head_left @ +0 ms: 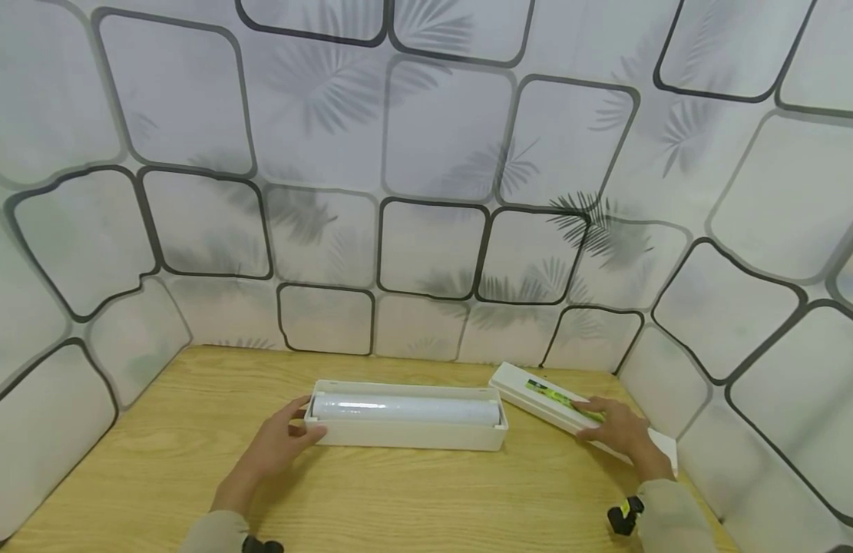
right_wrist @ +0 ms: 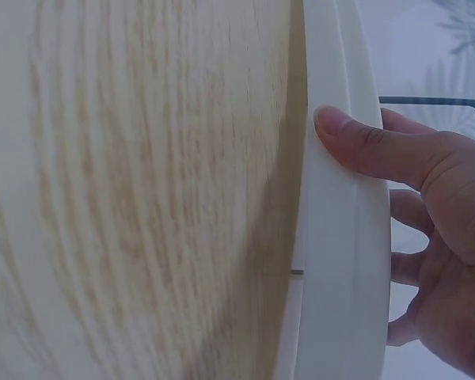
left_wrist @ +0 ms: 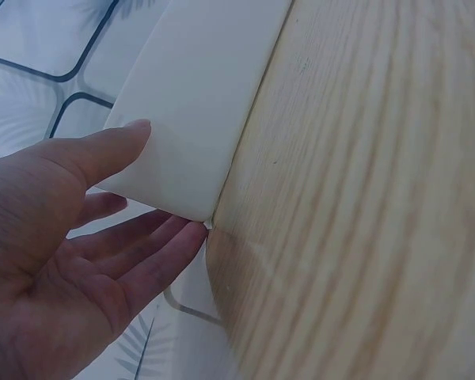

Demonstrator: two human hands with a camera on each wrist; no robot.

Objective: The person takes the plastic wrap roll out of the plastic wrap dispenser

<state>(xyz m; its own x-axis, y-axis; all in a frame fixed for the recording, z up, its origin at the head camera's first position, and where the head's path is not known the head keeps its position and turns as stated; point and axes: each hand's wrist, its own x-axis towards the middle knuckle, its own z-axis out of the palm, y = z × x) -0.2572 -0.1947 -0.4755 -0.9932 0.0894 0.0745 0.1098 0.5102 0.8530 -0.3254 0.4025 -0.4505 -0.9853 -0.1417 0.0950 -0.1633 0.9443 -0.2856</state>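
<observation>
A long white box (head_left: 412,437) stands on the wooden table with its top uncovered. Inside lies a shiny, pale roll of plastic wrap (head_left: 407,408). My left hand (head_left: 277,442) holds the box's left end, thumb on the front wall and fingers round the end wall; the left wrist view shows the thumb (left_wrist: 131,149) against the white side. To the right, a slim white lid (head_left: 519,392) with a green and yellow label (head_left: 549,393) lies at a slant. My right hand (head_left: 618,428) grips it across its width, the thumb (right_wrist: 356,142) on the near edge and the fingers over the far side.
The light wooden table (head_left: 398,499) runs back to a wall (head_left: 426,253) covered with a patterned cloth of dark rounded squares and leaf prints. Side walls close it in on the left and right. The lid's right end lies near the right wall.
</observation>
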